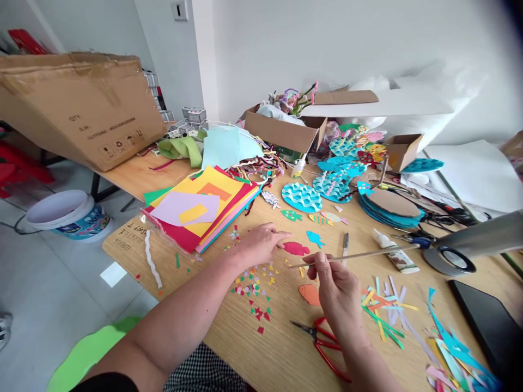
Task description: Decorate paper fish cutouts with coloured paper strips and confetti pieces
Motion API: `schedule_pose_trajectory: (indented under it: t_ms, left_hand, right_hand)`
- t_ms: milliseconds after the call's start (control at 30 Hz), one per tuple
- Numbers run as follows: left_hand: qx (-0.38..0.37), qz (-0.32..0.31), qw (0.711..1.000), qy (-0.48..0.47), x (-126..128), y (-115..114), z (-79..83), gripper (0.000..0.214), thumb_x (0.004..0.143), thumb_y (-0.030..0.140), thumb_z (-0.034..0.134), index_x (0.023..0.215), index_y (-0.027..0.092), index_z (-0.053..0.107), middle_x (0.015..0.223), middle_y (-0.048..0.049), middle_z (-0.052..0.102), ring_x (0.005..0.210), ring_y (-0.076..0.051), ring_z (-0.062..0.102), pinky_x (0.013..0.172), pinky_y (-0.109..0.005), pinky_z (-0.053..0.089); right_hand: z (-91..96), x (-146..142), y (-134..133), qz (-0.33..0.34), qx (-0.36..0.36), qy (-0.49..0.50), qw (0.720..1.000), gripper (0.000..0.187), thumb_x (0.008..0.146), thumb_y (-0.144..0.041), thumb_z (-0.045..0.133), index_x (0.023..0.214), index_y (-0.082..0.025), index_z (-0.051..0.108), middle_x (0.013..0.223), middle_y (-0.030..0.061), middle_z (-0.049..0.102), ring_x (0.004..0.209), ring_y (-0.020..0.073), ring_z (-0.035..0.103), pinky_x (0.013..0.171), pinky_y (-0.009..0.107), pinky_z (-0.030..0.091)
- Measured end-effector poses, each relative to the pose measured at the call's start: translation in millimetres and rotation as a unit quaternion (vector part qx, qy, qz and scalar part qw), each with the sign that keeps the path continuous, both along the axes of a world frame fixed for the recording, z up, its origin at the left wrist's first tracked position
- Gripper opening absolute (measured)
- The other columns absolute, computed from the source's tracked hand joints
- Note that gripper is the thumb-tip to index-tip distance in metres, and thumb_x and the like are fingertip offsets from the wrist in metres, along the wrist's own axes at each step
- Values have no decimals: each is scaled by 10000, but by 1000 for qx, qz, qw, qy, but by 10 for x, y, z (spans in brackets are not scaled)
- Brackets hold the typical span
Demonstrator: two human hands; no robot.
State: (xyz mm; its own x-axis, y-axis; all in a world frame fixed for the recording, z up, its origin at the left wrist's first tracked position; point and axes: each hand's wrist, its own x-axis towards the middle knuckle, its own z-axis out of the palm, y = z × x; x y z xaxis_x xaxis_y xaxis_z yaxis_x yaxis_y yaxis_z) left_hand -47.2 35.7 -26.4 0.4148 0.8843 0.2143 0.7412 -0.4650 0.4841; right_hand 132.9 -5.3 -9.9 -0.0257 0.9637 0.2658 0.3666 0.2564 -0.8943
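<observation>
My right hand [337, 288] is closed in a pinch on a thin wooden stick [359, 256] that runs level to the right, above the table. My left hand [261, 242] lies on the wooden table [281, 348], fingers stretched toward a red paper fish [296, 249] and touching its left end. A blue paper fish [314, 238] lies just beyond, and an orange paper fish [309, 294] sits under my right hand. Small coloured paper bits [251, 286] are scattered near my left wrist.
Red-handled scissors [324, 343] lie near the table's front edge. A stack of coloured paper [204, 209], blue wave discs [302, 197], cardboard discs [392, 204], a glue bottle [394, 253], a tape roll [449, 260], paper strips [388, 313] and cardboard boxes [81, 103] fill the table. A white bucket [65, 215] stands on the floor.
</observation>
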Motion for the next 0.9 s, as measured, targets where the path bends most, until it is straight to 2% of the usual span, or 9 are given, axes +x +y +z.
schedule_pose_trajectory:
  t_ms: [167, 300, 433, 633, 833, 900]
  left_hand:
    - [-10, 1, 1000, 13, -16, 19, 16, 540, 751, -7, 473, 1210, 251, 588, 854, -14, 690, 918, -158, 599, 805, -255, 479]
    - [-33, 1, 999, 18, -58, 5, 85, 518, 752, 2, 455, 1178, 246, 622, 871, -25, 682, 903, -153, 615, 795, -241, 483]
    - [-45, -3, 999, 16, -103, -10, 131, 481, 772, 25, 447, 1155, 241, 642, 929, -47, 664, 830, -142, 640, 810, -243, 488]
    - [-59, -11, 998, 13, -117, -15, 154, 486, 747, 14, 451, 1138, 220, 650, 966, -53, 673, 832, -141, 654, 771, -224, 494]
    - [-68, -8, 998, 5, -114, 5, 132, 485, 750, 8, 434, 1136, 205, 651, 922, -47, 710, 813, -140, 655, 817, -256, 484]
    - [-74, -11, 997, 2, -116, 28, 95, 482, 754, 8, 434, 1149, 192, 641, 894, -41, 724, 866, -146, 648, 828, -254, 480]
  right_hand:
    - [-111, -116, -171, 82, 13, -11, 996, 390, 909, -433, 455, 660, -179, 614, 594, 17, 569, 555, 136, 539, 520, 243, 427]
    - [-180, -78, -244, 75, 55, -29, 995, 302, 930, -337, 444, 754, -184, 635, 627, 8, 556, 580, 134, 543, 552, 246, 429]
    - [-175, -33, -233, 51, 58, -20, 997, 278, 944, -314, 419, 835, -182, 638, 689, 20, 572, 621, 138, 551, 569, 252, 433]
    - [-173, -51, -245, 99, 42, -14, 994, 214, 948, -285, 421, 925, -185, 609, 832, 43, 597, 737, 149, 567, 658, 274, 451]
    - [-201, -124, -251, 99, 54, -38, 993, 183, 951, -258, 424, 878, -195, 580, 787, 20, 607, 700, 131, 586, 643, 253, 463]
    - [-181, -182, -239, 98, 55, -54, 992, 172, 947, -263, 435, 868, -194, 571, 748, 11, 609, 671, 131, 594, 616, 246, 462]
